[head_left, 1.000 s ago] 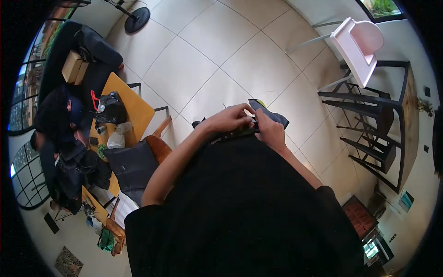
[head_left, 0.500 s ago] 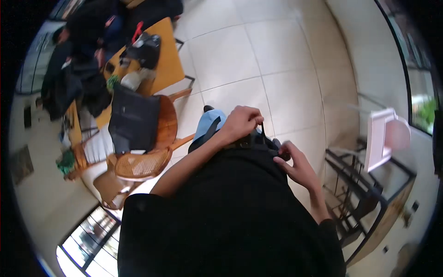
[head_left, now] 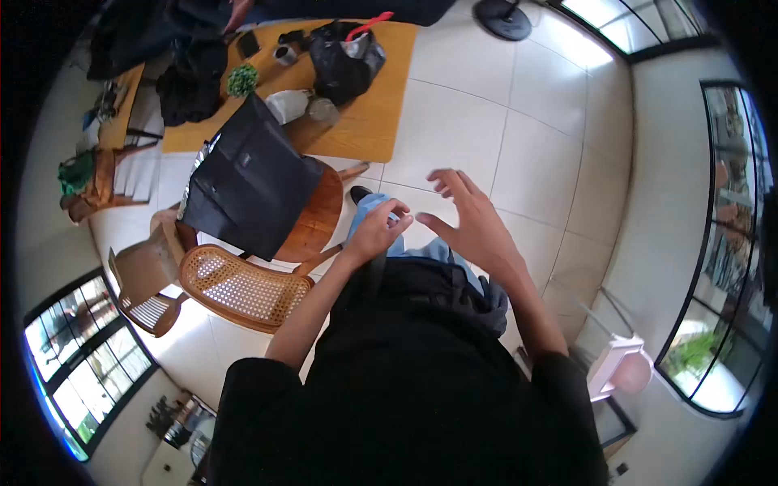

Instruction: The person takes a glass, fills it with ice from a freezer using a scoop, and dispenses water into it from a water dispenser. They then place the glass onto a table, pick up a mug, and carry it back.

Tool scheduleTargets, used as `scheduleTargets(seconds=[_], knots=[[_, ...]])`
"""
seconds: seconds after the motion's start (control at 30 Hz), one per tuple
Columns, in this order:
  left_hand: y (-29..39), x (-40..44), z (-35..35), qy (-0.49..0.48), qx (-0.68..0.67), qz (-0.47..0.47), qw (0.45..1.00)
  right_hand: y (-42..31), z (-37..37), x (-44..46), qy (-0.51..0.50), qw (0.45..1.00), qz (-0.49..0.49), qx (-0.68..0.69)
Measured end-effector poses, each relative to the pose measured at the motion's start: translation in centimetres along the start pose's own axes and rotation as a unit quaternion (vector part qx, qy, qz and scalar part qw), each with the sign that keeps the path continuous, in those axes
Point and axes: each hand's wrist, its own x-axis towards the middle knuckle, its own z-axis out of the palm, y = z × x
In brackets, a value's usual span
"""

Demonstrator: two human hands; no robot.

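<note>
My left hand point(head_left: 377, 233) is raised in front of my waist, fingers curved and apart, holding nothing. To its right, my right hand point(head_left: 470, 219) hangs open in the air with its fingers spread. The two hands are close together but do not grip anything. Below them a dark pouch or bag point(head_left: 486, 306) lies against my waist, over light blue trousers point(head_left: 363, 212). A large black bag point(head_left: 251, 182) rests on a wooden chair point(head_left: 316, 215) to the left of my left hand.
A wooden table point(head_left: 369, 130) holds a black plastic bag point(head_left: 344, 65), a small green plant point(head_left: 242, 80), a white bag point(head_left: 288, 105) and a cup. A woven-seat chair point(head_left: 243, 283) stands at left, a pink high chair point(head_left: 620, 368) at lower right, a fan base point(head_left: 502, 19) at top.
The view has turned and come nearer the table and black bag. Both hands have lifted from the waist, and my left hand has let go of the dark strap there.
</note>
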Motion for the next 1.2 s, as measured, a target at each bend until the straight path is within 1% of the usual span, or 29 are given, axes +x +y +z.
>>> scheduleTargets(seconds=[0.03, 0.1, 0.17, 0.23, 0.3, 0.33, 0.37, 0.43, 0.47, 0.57, 0.63, 0.7, 0.77, 0.83, 0.87, 0.9, 0.97, 1.17, 1.2], knots=[[-0.1, 0.8, -1.9, 0.017, -0.01, -0.017, 1.0, 0.2, 1.1, 3.8, -0.011, 0.999, -0.036, -0.015], [-1.1, 2.4, -5.2, 0.072, -0.035, -0.013, 0.997, 1.1, 3.6, 11.7, -0.038, 0.992, -0.115, -0.037], [-2.7, 3.1, -7.4, 0.13, -0.055, -0.016, 0.99, 1.9, 6.1, 20.4, -0.064, 0.986, -0.126, -0.086], [-4.0, 4.3, -8.8, 0.151, -0.096, -0.082, 0.98, 2.5, 8.9, 29.3, -0.094, 0.979, -0.151, -0.097], [-5.3, 6.0, -9.8, 0.17, -0.12, -0.117, 0.971, 4.6, 12.8, 39.1, -0.092, 0.963, -0.234, -0.092], [-7.7, 7.0, -8.7, 0.207, -0.155, -0.096, 0.961, 5.0, 14.6, 43.3, -0.102, 0.96, -0.237, -0.11], [-9.0, 7.8, -8.2, 0.217, -0.196, -0.1, 0.951, 5.2, 16.5, 48.0, -0.108, 0.955, -0.244, -0.127], [-10.0, 9.4, -7.6, 0.229, -0.223, -0.14, 0.937, 7.2, 20.9, 56.6, -0.104, 0.96, -0.224, -0.133], [-10.6, 10.2, -7.1, 0.251, -0.237, -0.147, 0.927, 8.6, 23.6, 60.5, -0.054, 0.953, -0.237, -0.183], [-12.9, 12.3, -3.9, 0.309, -0.297, -0.156, 0.89, 11.0, 28.6, 68.9, -0.034, 0.957, -0.232, -0.172], [-13.7, 13.2, -2.3, 0.283, -0.371, -0.2, 0.862, 11.6, 31.6, 72.5, -0.036, 0.954, -0.209, -0.212], [-14.4, 14.0, -1.0, 0.282, -0.396, -0.212, 0.848, 12.7, 34.2, 75.0, -0.05, 0.946, -0.192, -0.256], [-14.9, 14.8, 0.1, 0.299, -0.407, -0.223, 0.834, 14.3, 35.6, 77.2, -0.06, 0.931, -0.212, -0.29], [-15.5, 15.3, 0.2, 0.307, -0.418, -0.231, 0.823, 15.2, 36.3, 78.5, -0.06, 0.927, -0.24, -0.282], [-15.7, 15.3, 0.4, 0.31, -0.423, -0.235, 0.819, 10.0, 34.2, 73.3, -0.082, 0.938, -0.165, -0.294], [-15.9, 15.4, 0.6, 0.317, -0.424, -0.239, 0.814, 11.7, 35.4, 77.4, -0.176, 0.935, -0.124, -0.281], [-16.5, 15.8, 0.8, 0.333, -0.423, -0.242, 0.807, 11.3, 35.8, 77.8, -0.189, 0.921, -0.133, -0.314], [-17.3, 16.0, 0.9, 0.369, -0.424, -0.234, 0.793, 12.6, 36.2, 78.8, -0.213, 0.912, -0.147, -0.32], [-17.3, 16.0, 0.7, 0.364, -0.427, -0.241, 0.792, 15.7, 37.4, 81.1, -0.137, 0.894, -0.248, -0.347]])
